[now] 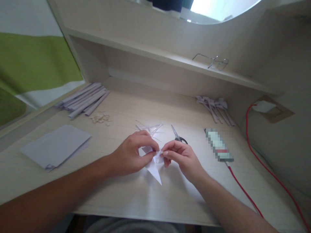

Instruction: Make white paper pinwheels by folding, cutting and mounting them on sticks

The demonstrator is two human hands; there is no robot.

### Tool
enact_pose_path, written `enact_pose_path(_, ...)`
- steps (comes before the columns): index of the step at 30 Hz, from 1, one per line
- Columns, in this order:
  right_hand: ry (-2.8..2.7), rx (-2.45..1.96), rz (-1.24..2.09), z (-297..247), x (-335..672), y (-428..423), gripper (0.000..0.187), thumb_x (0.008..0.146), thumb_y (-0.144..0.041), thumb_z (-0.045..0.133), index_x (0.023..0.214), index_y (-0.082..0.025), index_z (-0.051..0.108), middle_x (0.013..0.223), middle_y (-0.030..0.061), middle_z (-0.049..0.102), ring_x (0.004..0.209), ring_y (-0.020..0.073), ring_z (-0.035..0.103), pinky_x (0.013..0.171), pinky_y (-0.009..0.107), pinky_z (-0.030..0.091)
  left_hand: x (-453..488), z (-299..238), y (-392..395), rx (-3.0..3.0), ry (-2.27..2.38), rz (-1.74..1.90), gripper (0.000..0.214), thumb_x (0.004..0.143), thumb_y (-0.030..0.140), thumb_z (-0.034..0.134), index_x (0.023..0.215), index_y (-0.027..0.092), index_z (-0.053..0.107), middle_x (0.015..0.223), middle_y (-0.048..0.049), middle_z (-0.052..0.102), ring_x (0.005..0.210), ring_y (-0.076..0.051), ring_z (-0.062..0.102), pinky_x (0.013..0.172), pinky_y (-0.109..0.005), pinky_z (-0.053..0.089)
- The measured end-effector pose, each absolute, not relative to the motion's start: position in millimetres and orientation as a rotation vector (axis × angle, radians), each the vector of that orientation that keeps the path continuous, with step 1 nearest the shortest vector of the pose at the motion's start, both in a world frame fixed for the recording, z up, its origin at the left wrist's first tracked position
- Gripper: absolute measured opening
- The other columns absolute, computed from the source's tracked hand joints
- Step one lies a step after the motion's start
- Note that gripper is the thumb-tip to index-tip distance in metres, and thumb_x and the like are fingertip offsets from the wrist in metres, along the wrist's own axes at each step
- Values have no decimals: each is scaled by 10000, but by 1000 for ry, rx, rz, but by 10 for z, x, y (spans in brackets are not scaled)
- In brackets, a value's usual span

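Note:
Above the front middle of the desk, a folded white paper piece (153, 170) with pointed corners is pinched between both hands. My left hand (137, 150) is closed on its left side, thumb and forefinger pressed together. My right hand (181, 157) grips its right side with the fingertips, close to the left hand's fingers. The fingers hide the paper's centre. Just behind the hands lie thin white paper scraps (153, 128). A pair of scissors (178, 136) rests behind my right hand, its dark handles partly covered.
Rolled paper tubes (85, 98) lie at the back left, near small beige bits (100, 118). A stack of white sheets (58, 145) is at left. Paper pinwheel-like pieces on sticks (215, 108) lie back right. A phone (218, 145) has a red cable (243, 187). Glasses (215, 61) sit on the shelf.

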State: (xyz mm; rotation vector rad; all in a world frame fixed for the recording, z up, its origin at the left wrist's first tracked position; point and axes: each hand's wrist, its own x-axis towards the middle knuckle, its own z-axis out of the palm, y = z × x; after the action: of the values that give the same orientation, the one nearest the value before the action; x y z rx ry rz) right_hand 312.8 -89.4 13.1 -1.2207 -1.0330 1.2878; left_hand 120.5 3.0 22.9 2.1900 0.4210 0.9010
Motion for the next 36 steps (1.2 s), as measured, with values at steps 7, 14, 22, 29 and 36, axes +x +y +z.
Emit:
enact_pose_path(7, -1010, -1197, 1334, 102, 3150, -896, 76, 771, -229, 772, 818, -182, 735, 673, -12, 698, 533, 103, 587, 551, 246, 476, 1187, 237, 64, 2218, 351, 886, 211, 838, 47, 638, 847, 223, 755, 802, -17, 726, 822, -179, 640, 798, -328, 502)
enact_pose_path(14, -1141, -1276, 1168, 105, 3116, -924, 71, 797, -243, 771, 821, -183, 740, 679, -7, 686, 540, 103, 587, 521, 235, 482, 1185, 214, 105, 2261, 346, 858, 198, 831, 48, 653, 820, 223, 744, 816, -5, 723, 844, -178, 639, 842, -344, 489)
enact_pose_path(22, -1154, -1244, 1219, 119, 3111, -899, 92, 781, -252, 790, 825, -184, 746, 682, -3, 704, 530, 102, 584, 509, 232, 492, 1185, 208, 107, 2252, 334, 831, 165, 864, 86, 662, 820, 225, 739, 804, -6, 723, 827, -177, 640, 830, -337, 481)
enact_pose_path(29, -1152, -1220, 1247, 110, 3116, -908, 51, 785, -201, 777, 812, -178, 740, 643, -26, 674, 499, 83, 562, 495, 212, 457, 1193, 208, 114, 2272, 326, 806, 149, 879, 106, 654, 815, 210, 740, 787, -23, 716, 815, -186, 633, 806, -343, 463)
enact_pose_path(36, -1072, -1310, 1106, 97, 3119, -887, 102, 769, -240, 802, 791, -175, 727, 659, -9, 694, 493, 94, 577, 481, 219, 464, 1168, 212, 104, 2268, 479, 965, 159, 821, 64, 662, 890, 203, 700, 887, -23, 703, 902, -197, 614, 863, -351, 469)
